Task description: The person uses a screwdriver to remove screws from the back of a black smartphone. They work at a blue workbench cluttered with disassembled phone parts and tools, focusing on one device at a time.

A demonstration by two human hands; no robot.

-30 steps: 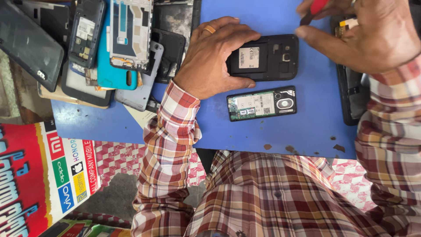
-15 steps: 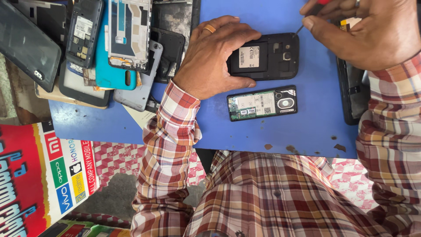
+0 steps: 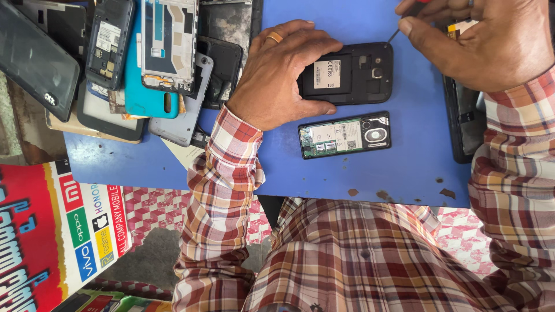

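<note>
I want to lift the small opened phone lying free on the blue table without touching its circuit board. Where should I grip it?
Pinch the small opened phone by its two long black edges, coming from above. It lies flat with the board facing up, clear of the left hand holding the black phone.

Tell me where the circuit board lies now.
In the head view, the circuit board lies flat on the blue table, just nearer the person than the black phone under the left hand.

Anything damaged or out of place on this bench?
Yes. The blue table top has chipped, rusty spots along its near edge. The phone parts at the far left lie in a loose, overlapping heap. The two opened phones by the left hand lie flat.
</note>
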